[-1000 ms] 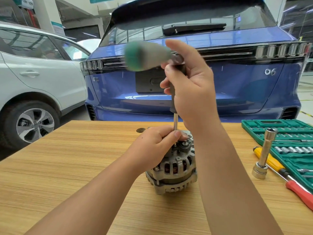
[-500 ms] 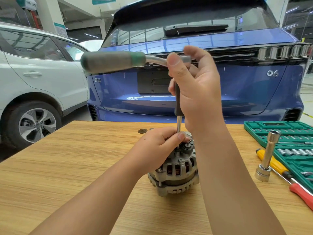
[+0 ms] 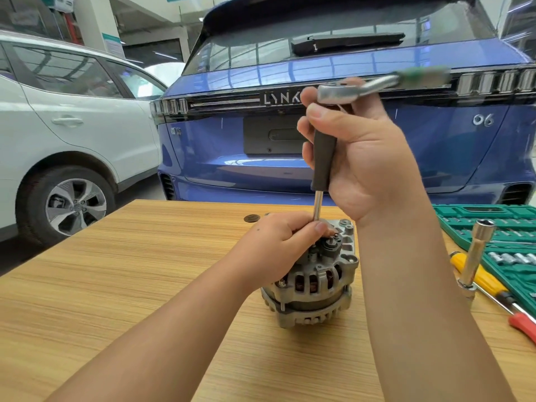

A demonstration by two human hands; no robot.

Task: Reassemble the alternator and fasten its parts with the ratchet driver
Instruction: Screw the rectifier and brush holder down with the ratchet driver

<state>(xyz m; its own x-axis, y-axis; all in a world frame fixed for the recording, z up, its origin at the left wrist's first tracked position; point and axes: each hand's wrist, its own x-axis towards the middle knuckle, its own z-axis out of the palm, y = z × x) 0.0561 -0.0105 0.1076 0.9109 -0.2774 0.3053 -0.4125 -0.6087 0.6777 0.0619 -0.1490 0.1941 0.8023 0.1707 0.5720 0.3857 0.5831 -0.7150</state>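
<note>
Alternator [image 3: 313, 281] stands on the desk [image 3: 145, 285]; left hand [image 3: 280, 245] fingers grip its top beside the shaft tip, right hand [image 3: 358, 158] clenched round the ratchet driver [image 3: 323, 158]. Risk: tilted shaft slips off the fastener, nicks the left fingers or tips the housing

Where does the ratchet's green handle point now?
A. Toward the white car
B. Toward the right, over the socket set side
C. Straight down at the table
B: the ratchet handle extends rightward from the head above the right hand.
</note>
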